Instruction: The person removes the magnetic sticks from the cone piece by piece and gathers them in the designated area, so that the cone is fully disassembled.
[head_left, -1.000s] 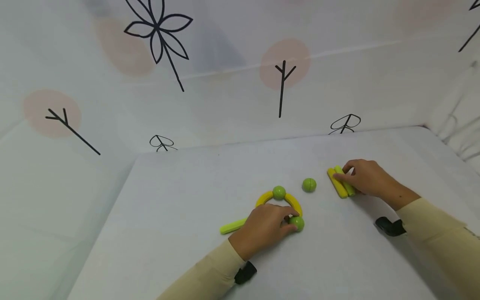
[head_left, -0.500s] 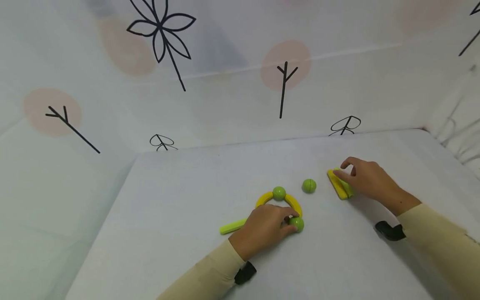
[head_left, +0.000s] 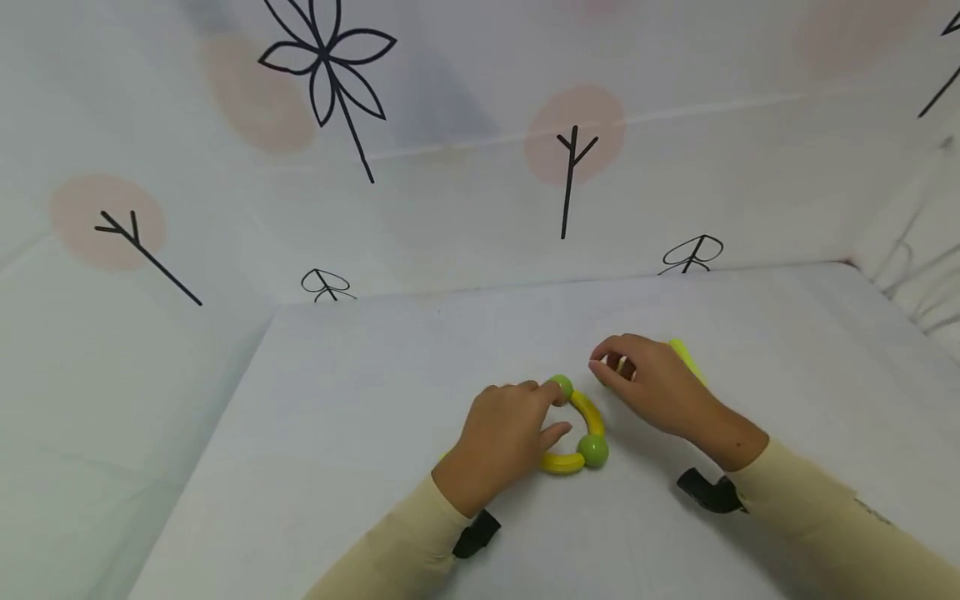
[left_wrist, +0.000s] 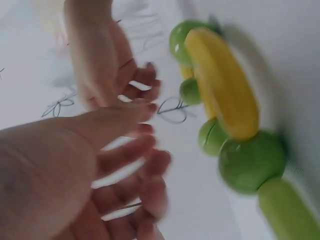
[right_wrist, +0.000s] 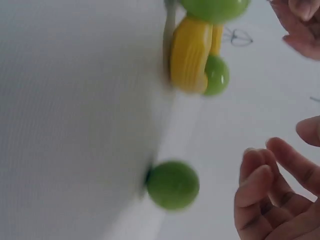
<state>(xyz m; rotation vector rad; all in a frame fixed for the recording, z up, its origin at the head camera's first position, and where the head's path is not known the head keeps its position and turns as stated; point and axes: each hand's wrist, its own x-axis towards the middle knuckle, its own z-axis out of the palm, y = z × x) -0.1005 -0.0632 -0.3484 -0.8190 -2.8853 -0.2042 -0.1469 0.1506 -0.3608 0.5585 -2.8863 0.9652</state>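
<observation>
Frame centre | we judge green balls (head_left: 593, 451) couple yellow curves (head_left: 590, 412) into a circle | left hand (head_left: 506, 437), right hand (head_left: 660, 387): apart, empty, fingers loose

Black fittings (head_left: 477, 534) jut below beige sleeves (head_left: 390, 542).

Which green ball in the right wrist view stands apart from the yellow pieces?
The lowest green ball, at bottom centre; it sits alone, while the two upper balls adjoin yellow pieces.
</observation>
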